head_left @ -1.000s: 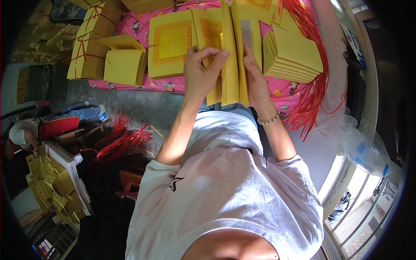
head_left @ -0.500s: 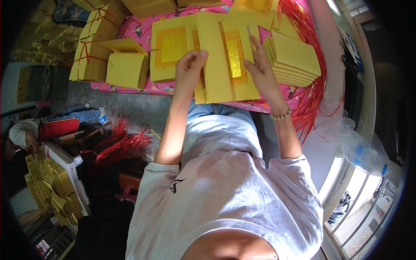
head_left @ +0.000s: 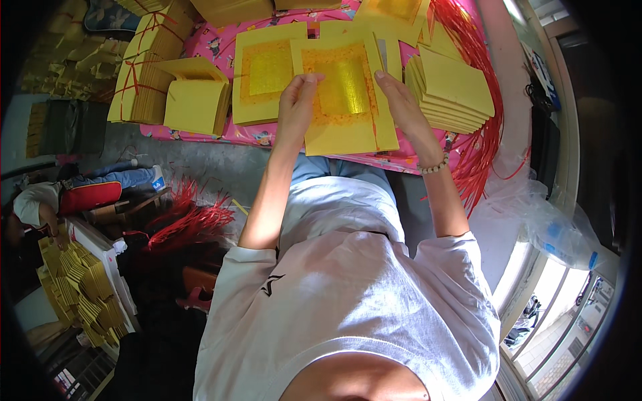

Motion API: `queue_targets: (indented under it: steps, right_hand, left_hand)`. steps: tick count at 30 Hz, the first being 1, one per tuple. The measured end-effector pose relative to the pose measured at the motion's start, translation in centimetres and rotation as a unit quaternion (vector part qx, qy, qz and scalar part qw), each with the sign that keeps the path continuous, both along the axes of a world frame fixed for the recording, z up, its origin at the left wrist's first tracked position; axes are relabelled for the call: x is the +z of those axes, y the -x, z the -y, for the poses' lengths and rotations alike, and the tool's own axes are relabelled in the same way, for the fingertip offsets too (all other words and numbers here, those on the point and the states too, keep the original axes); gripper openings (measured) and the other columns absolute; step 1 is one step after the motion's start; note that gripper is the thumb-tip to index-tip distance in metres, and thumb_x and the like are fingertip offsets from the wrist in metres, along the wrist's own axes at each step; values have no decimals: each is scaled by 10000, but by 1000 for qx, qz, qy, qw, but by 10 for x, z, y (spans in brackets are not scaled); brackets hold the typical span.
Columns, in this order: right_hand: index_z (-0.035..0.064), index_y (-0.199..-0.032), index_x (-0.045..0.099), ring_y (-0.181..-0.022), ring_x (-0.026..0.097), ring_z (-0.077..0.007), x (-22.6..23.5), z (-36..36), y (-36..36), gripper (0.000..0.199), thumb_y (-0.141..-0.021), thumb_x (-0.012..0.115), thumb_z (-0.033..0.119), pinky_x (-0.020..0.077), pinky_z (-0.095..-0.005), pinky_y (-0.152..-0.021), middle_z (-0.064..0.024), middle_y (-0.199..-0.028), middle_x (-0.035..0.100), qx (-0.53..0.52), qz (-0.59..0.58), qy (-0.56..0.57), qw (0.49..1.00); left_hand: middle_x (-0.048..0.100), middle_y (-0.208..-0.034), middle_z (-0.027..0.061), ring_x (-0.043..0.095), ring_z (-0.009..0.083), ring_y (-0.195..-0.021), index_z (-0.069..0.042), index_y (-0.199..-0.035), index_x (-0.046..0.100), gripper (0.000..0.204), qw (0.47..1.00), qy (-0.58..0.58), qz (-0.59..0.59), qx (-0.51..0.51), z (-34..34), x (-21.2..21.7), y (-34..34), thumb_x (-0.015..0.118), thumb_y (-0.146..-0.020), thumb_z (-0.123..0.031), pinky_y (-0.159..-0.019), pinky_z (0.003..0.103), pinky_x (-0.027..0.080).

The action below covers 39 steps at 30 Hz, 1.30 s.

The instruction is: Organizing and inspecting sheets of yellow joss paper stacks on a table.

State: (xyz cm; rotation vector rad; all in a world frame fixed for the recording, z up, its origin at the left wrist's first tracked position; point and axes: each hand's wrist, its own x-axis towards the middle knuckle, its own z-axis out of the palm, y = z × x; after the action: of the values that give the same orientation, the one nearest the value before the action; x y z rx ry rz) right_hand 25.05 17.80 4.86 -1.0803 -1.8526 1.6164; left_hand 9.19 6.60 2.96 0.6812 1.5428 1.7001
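A yellow paper sheet (head_left: 338,132) with a shiny gold square and orange border spreads out in front of me, over other yellow paper. My left hand (head_left: 294,107) is closed on its left edge, thumb on top. At its right edge, my right hand (head_left: 406,110) has the thumb on the paper and the fingers behind, pinching it. A bead bracelet circles my right wrist. Left of the sheet lies a stack of similar gold-square sheets (head_left: 267,73). Folded yellow papers (head_left: 455,93) sit fanned beside my right hand.
A pink patterned cloth (head_left: 257,137) covers the table. Tied yellow bundles (head_left: 137,87) and a folded stack (head_left: 194,107) stand at left. Red strings (head_left: 491,144) hang over the right edge. Another person (head_left: 47,207) is at far left, by a table of yellow papers (head_left: 83,287).
The paper before me stood partly folded, its left flap hiding some of the gold; now the whole gold square shows. My right hand's spread fingers have closed on the right edge.
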Motion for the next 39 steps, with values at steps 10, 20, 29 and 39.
queue_targets:
  steps: [10, 20, 29, 39]
  right_hand:
    - [-12, -1011, 576, -798, 584, -314, -5, -6, -1, 306, -869, 585, 259, 465, -402, -691, -174, -902, 580, 42, 141, -208, 967]
    - [13, -1024, 573, -876, 580, -409, 20, 11, 2, 244, -859, 575, 193, 455, -480, -691, -215, -973, 569, -38, 185, -382, 905]
    - [-19, -1071, 535, -802, 617, -357, 44, -57, -11, 284, -908, 546, 213, 471, -391, -706, -231, -876, 620, -156, -16, -432, 888]
    - [-35, -1044, 541, -851, 551, -148, 55, -83, -6, 237, -938, 512, 176, 440, -311, -772, -118, -917, 620, -106, -97, -288, 947]
  left_hand:
    - [509, -1206, 89, 490, 130, -1033, -63, -1296, 428, 372, 1000, -12, -18, -7, -1, -13, 3, 467, -926, -57, -878, 251, 393]
    - [428, -1314, 153, 434, 199, -1191, -45, -1401, 245, 515, 993, -17, 114, 35, -1, -22, 7, 385, -992, -325, -986, 307, 349]
    - [585, -1106, 85, 560, 146, -1012, -14, -1245, 454, 340, 995, -29, 94, -18, 3, -24, 10, 517, -922, -97, -873, 268, 442]
    - [585, -1103, 76, 569, 159, -1018, -30, -1209, 462, 355, 979, -98, 168, 63, 51, 16, 47, 514, -860, 15, -865, 293, 468]
